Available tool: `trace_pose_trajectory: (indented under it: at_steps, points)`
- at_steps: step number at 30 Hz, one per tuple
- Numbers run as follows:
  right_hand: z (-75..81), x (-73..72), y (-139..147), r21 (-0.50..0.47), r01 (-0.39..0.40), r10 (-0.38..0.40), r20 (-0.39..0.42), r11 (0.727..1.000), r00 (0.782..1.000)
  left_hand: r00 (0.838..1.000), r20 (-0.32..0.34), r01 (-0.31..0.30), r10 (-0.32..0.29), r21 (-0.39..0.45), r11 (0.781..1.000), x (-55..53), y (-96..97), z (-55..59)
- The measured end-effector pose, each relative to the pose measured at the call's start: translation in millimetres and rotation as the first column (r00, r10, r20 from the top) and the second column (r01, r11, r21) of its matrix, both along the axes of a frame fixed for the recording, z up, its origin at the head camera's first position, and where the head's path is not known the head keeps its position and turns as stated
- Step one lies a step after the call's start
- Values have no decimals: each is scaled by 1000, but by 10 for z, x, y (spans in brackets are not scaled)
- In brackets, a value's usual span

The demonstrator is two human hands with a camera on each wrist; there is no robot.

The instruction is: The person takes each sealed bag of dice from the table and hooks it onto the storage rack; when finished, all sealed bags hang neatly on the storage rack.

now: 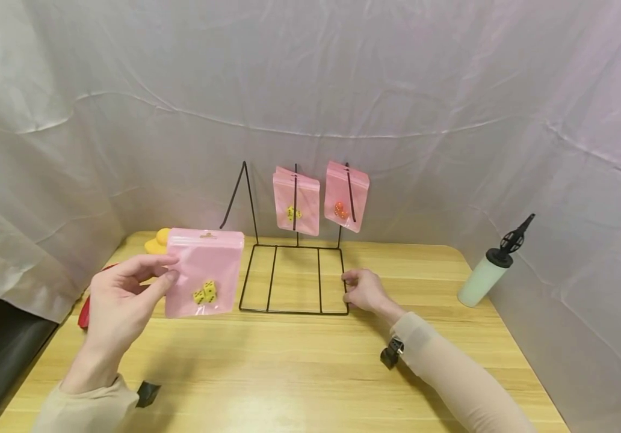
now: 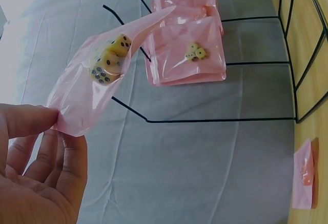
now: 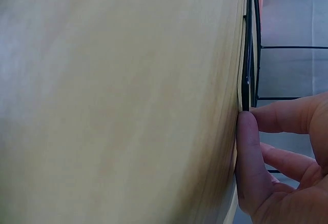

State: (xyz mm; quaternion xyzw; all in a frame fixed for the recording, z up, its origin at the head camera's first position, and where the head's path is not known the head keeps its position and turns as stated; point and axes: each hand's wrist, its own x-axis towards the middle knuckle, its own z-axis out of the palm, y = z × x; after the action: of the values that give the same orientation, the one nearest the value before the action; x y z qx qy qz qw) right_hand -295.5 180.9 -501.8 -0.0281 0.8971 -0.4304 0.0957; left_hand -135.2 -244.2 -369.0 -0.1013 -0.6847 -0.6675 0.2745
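Note:
My left hand [image 1: 126,297] pinches the left edge of a pink zip bag [image 1: 194,264] between thumb and fingers, holding it up above the table. Yellow dice [image 1: 206,292] show through its front. On the right, my right hand [image 1: 364,290] pinches the side wire of a black wire display rack [image 1: 295,313] at its base; the right wrist view shows thumb and forefinger [image 3: 287,115] at the wire. Two of the rack's prongs carry pink bags: yellow dice in the middle bag [image 1: 307,207], orange dice in the right bag [image 1: 336,186]. The held bag is apart from the left prong [image 1: 233,197].
A pale green hand pump [image 1: 485,279] with a black top stands at the right. Behind the held bag are a yellow rubber duck [image 1: 155,245] and a red item [image 1: 84,314], both partly hidden. Another pink bag [image 2: 303,196] lies on the table. Grey cloth [image 1: 310,72] hangs behind.

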Motion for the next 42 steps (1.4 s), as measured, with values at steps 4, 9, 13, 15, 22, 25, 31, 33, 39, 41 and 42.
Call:
trace_pose_trajectory:
  at_steps: [4,9,13,15,22,25,31,33,39,41,42]
  points:
    - [5,0,-3,6,-1,2,-5,1000,1000,1000,2,1,-1,-2,1000,-32,23,12]
    - [5,-5,-6,-1,4,-4,7,1000,1000,1000,7,10,-10,-6,1000,-66,43,4]
    - [4,-1,-6,6,1,-1,2,1000,1000,999,38,-15,17,-49,999,-82,52,-5]
    - [9,7,-8,7,-4,4,-2,1000,1000,998,49,-24,27,-71,997,-91,57,-13]
    - [15,14,-15,21,-4,4,-10,1000,1000,998,54,-13,17,-77,997,-134,85,-21]
    - [12,7,-14,22,-3,3,-15,1000,1000,998,60,-12,17,-77,997,-148,98,-20]
    - [-4,-9,-3,30,-8,9,-17,1000,1000,997,69,-21,27,-89,996,-174,119,-24]
    - [-9,-12,-1,28,-9,9,-17,1000,1000,997,71,-21,28,-93,995,-182,124,-27]
    - [-19,-19,5,20,-10,10,-19,1000,1000,995,88,-29,38,-98,995,-200,130,-27]
    - [-19,-21,6,27,-11,12,-26,1000,1000,994,94,-40,51,-116,992,-207,125,-29]
    - [-16,-20,6,31,-12,12,-30,999,999,994,94,-45,57,-127,991,-210,122,-35]
